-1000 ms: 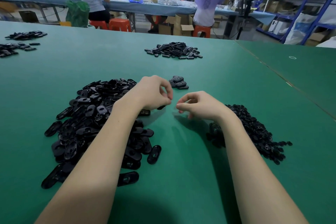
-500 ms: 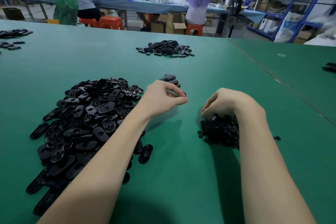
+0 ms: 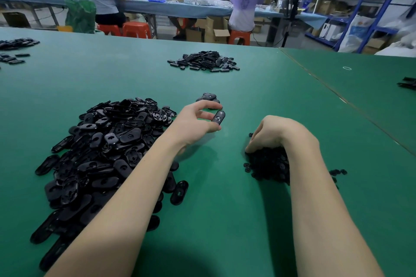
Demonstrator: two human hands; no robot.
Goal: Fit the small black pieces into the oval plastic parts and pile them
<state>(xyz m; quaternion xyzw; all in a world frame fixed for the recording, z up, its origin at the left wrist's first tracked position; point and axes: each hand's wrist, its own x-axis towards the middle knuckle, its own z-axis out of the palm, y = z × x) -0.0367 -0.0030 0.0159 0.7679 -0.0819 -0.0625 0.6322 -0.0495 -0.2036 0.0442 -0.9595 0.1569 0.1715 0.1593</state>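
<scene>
- Head view: the left hand is pinching one oval part between thumb and fingers, holding it above the green table, just in front of a small pile of ovals.
- The right hand is reaching fingers-down into the heap of small pieces; its fingers are curled, but what they are gripping cannot be told.
- A big heap of ovals is lying by the left forearm.

Left hand pinching an oval part, right hand (fingers curled) in small pieces
</scene>
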